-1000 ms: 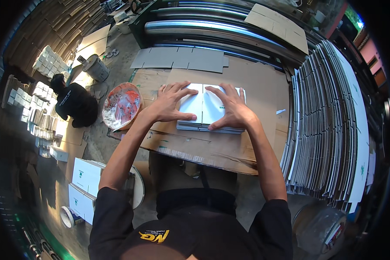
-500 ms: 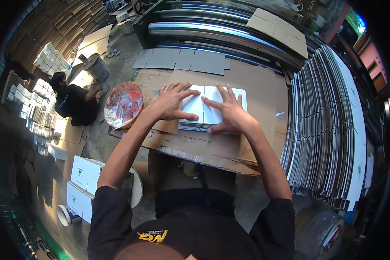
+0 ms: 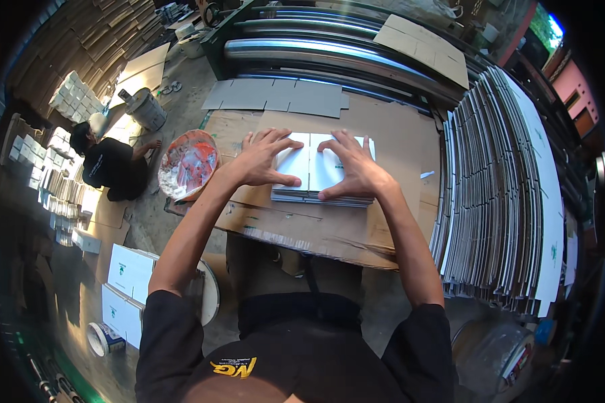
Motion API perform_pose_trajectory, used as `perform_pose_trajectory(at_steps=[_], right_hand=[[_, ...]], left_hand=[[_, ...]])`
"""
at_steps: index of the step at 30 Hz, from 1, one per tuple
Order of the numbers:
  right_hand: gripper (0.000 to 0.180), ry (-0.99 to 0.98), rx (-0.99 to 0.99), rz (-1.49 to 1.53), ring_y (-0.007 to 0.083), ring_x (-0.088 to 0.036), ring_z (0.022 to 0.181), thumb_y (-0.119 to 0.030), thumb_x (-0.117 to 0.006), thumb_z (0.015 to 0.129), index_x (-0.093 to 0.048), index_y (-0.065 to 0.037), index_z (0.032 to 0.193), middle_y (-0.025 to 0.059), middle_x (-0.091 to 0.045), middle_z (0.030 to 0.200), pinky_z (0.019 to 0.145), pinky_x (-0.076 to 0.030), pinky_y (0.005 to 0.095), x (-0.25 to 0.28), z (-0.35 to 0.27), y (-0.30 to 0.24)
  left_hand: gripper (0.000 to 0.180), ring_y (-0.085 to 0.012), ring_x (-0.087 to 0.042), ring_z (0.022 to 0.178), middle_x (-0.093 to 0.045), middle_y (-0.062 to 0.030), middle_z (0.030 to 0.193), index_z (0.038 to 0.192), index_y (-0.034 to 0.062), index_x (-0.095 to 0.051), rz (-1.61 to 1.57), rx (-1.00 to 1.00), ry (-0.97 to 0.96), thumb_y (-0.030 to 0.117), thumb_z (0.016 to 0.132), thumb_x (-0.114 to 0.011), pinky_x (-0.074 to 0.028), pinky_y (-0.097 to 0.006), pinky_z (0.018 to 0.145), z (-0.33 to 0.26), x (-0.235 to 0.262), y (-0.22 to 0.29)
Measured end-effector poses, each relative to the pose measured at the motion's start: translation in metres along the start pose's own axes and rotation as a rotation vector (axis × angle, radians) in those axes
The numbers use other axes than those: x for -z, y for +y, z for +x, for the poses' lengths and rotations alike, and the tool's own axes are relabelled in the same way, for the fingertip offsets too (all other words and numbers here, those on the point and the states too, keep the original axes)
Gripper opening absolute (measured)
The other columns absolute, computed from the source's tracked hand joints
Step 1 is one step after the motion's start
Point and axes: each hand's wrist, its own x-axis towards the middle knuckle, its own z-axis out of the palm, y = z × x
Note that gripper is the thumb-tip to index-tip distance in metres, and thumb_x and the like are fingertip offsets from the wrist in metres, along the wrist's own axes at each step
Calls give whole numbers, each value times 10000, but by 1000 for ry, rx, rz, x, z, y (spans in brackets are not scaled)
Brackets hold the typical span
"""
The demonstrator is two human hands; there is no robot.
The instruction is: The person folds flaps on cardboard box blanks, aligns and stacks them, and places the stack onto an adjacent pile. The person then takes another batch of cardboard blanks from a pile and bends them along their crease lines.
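Two bare hands rest over a small stack of folded white card (image 3: 320, 168) near the middle of the frame. The left hand (image 3: 265, 158) lies over the stack's left side, its fingers spread toward the top edge and its thumb stretched across the white face. The right hand (image 3: 357, 168) mirrors it on the right side, with the fingers bent and parted and the thumb angled to the near edge. Both hands are open, with a wide gap between thumb and fingers; how hard they press, I cannot tell.

The stack lies flat on a table (image 3: 282, 228) covered in brown cardboard. Above it in the frame, a grey slotted cardboard sheet (image 3: 272, 96) lies in front of a machine with long metal rollers (image 3: 309, 52), and a brown sheet (image 3: 423, 48) rests on the machine at upper right. A tall row of white-faced card (image 3: 497, 195) fills the right side.

Left of the table is a basin (image 3: 202, 192) of red and white stuff. Farther toward the upper left are a bucket (image 3: 148, 111) and a co-worker (image 3: 111, 164) in dark clothes. White card bundles (image 3: 129, 272) stand at lower left, just above a white tub (image 3: 105, 339).
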Motion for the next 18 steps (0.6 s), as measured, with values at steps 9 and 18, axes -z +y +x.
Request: perform_pose_trajectory(at_steps=[9, 18], right_hand=[[1095, 78, 6, 6, 437, -282, 1570, -637, -957, 492, -555, -259, 1438, 184, -386, 1628, 1299, -92, 692, -9, -2, 4], [1039, -4, 43, 61, 428, -340, 1546, -635, -946, 565, -559, -250, 1450, 184, -415, 1619, 1296, -123, 680, 5, 8, 10]], left_hand=[[1008, -393, -237, 1595, -337, -128, 1690, 1514, 307, -551, 2, -15, 27, 803, 679, -821, -119, -719, 1254, -3, 0, 4], [1010, -387, -287, 1556, -379, -148, 1643, 1556, 227, -524, 64, -48, 1, 733, 734, -821, -220, -615, 1252, 2, 16, 12]])
